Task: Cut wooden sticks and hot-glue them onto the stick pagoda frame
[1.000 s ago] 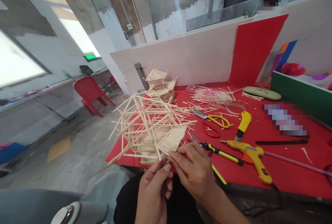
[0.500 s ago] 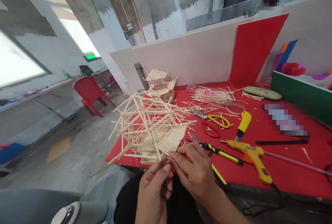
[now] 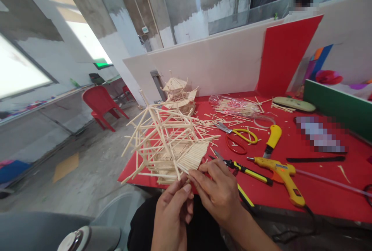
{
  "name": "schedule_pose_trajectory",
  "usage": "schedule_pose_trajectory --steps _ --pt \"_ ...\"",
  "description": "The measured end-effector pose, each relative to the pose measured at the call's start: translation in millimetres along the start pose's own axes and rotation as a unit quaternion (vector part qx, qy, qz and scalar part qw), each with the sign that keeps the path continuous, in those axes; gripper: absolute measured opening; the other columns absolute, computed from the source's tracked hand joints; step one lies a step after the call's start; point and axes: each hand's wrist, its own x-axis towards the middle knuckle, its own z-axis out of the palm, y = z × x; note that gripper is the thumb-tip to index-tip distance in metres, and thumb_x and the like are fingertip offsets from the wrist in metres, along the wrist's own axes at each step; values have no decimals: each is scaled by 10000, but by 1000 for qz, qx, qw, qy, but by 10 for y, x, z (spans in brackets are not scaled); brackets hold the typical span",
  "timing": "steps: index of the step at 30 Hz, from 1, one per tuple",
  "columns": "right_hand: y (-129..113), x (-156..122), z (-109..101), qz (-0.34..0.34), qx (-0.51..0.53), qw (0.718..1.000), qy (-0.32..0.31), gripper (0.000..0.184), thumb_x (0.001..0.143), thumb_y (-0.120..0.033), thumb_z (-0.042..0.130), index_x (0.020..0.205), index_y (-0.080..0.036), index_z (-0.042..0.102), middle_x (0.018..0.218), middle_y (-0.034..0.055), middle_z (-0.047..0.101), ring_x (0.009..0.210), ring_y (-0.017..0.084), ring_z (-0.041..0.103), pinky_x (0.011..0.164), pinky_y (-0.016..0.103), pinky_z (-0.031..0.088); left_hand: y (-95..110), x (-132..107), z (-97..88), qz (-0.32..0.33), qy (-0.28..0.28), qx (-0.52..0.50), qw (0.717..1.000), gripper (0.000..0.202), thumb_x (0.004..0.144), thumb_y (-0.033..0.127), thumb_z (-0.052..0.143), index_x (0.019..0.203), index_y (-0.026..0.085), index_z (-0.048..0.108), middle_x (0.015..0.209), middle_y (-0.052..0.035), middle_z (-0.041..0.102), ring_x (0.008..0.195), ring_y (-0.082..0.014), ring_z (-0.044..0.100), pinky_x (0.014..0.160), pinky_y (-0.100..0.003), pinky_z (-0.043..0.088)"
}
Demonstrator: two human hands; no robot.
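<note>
A pavilion-shaped model of thin wooden sticks (image 3: 159,127) stands at the table's front left corner, its roof frame mostly bare. One roof section (image 3: 193,156) is covered with sticks laid side by side. My left hand (image 3: 174,204) pinches at the frame's lower near corner, by the end of a roof beam. Right beside it, my right hand (image 3: 217,189) has its fingertips closed on a light stick at the covered section's near edge. Both hands' fingertips almost meet, and they hide the stick's end.
On the red table (image 3: 279,196) lie scissors (image 3: 244,134), pliers (image 3: 250,171), a yellow knife (image 3: 273,138) and a glue gun (image 3: 279,169). A bag of sticks (image 3: 235,105) and a smaller stick pavilion (image 3: 176,90) are farther back. A metal flask (image 3: 95,237) is below left.
</note>
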Motion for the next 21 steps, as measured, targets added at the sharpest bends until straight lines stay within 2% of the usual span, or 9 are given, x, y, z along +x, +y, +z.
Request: schedule_pose_trajectory --steps 21 --pt "-4 13 -3 -1 1 1000 3 192 864 -156 595 1019 -196 702 789 47 608 773 161 518 698 302 449 0 -4 -1 -2 4 -3 1000 425 578 286 790 957 117 700 590 8 565 440 -59 433 389 -165 262"
